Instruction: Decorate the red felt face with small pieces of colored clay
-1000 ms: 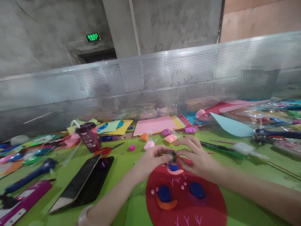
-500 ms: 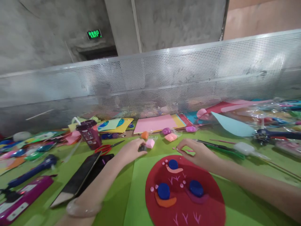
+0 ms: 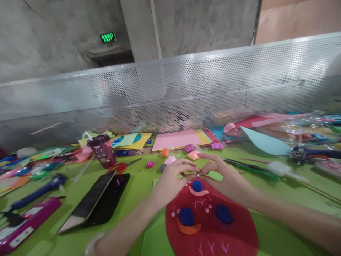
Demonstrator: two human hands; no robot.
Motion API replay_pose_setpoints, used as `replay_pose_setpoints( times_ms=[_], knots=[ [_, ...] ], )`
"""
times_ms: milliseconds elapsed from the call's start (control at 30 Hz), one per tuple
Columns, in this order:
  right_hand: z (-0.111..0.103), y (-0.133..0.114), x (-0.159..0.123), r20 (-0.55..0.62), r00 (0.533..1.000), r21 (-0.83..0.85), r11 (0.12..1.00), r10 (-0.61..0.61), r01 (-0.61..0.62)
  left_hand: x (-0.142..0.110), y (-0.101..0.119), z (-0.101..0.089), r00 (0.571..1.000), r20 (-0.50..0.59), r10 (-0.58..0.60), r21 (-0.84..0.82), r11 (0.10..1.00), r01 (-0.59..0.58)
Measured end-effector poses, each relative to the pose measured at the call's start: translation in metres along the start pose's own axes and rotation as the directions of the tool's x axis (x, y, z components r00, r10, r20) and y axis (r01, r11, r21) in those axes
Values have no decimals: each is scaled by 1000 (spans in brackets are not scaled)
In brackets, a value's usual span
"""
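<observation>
My left hand (image 3: 176, 177) and my right hand (image 3: 226, 176) meet above the top edge of a red paper disc (image 3: 210, 238), fingertips pinched together. Between them shows a tiny pale pink bit of modelling clay (image 3: 198, 175), partly hidden by the fingers. On the disc sit blue clay rounds (image 3: 186, 216), an orange curved strip (image 3: 188, 229), small pink balls and thin pink branching marks. Under the disc lies a green sheet (image 3: 151, 234). Just beyond my left hand are a grey lump (image 3: 163, 167) and a pale pink block (image 3: 169, 160); a peach lump (image 3: 193, 155) lies beyond the fingertips.
Left of my arm lie a phone (image 3: 90, 199), red-handled scissors (image 3: 118, 168), a lidded cup (image 3: 102, 151) and a purple power strip (image 3: 32, 222). Pens (image 3: 250, 169) and a glue gun (image 3: 314, 153) lie right. Coloured paper (image 3: 177, 139) lines the back before a perforated metal panel (image 3: 170, 96).
My left hand has left the grey lump and moved right and nearer, meeting my right hand over the disc's top edge. A magenta ball shows on the table where my left hand was.
</observation>
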State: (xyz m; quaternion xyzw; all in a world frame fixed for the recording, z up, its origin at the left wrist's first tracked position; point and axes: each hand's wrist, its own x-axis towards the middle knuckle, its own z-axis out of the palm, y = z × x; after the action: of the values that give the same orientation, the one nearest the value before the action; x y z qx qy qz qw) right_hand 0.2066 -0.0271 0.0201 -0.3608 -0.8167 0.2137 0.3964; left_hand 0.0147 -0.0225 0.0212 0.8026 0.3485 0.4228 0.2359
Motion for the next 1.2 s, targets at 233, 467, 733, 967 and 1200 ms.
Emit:
replay_pose_setpoints(
  times_ms=[233, 467, 733, 967, 1200],
  knots=[
    [0, -8, 1, 64, 993, 222, 969, 97, -109, -3, -4, 0, 996, -73, 55, -133, 989, -64],
    [-2, -5, 2, -144, 967, -48, 978, -210, 205, -1, 6, 9, 971, -69, -230, -459, 871, 174],
    [-2, 0, 0, -190, 845, -332, 843, -499, 423, -4, 1, 24, 908, 55, -415, -741, 592, 316],
    [-1, -2, 0, -193, 852, -328, 850, -487, 412, -3, -1, 21, 922, 28, -386, -692, 658, 297],
    [-2, 4, 4, -233, 887, -256, 905, -399, 340, 1, -6, 11, 898, 36, -438, -643, 678, 356]
  ],
)
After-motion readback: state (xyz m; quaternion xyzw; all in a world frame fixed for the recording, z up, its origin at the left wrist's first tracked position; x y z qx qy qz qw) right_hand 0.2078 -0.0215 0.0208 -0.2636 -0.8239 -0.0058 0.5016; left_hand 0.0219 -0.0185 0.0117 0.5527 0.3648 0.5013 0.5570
